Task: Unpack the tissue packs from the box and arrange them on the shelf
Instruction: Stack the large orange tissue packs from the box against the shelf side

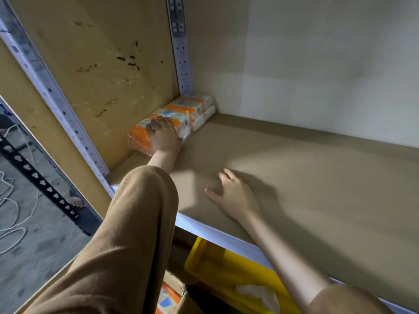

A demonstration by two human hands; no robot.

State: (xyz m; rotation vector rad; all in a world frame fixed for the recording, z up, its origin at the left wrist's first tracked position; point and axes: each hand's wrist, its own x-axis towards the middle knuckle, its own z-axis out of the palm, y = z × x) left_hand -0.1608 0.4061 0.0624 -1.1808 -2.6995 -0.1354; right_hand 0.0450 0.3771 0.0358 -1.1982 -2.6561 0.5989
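Brown shelf board (pixel 294 177), dim light, pale back wall. Tissue packs (pixel 192 107) sit in the back-left corner, in a row along the side panel (pixel 102 64), starting at the perforated upright (pixel 181 53); far end looks 2 layers high. Nearest pack (pixel 138 137), orange wrap, closes the row at the front. Left hand (pixel 164 137) lies over it: fingers fairly straight along the top, thumb down its right face, nothing curled under. Judged a push, seating the pack against panel and neighbour to make a tight row and leave board free for more. Right hand (pixel 235 193) is flat on the bare board, well apart from the packs, fingers spread, holding nothing; likely a brace for the reach. Below the board edge: cardboard box (pixel 174 288) with 1 more orange pack (pixel 167 298) showing inside, beside a yellow bin (pixel 204 257). Task judged early; most of the shelf unfilled. Next: back to the box
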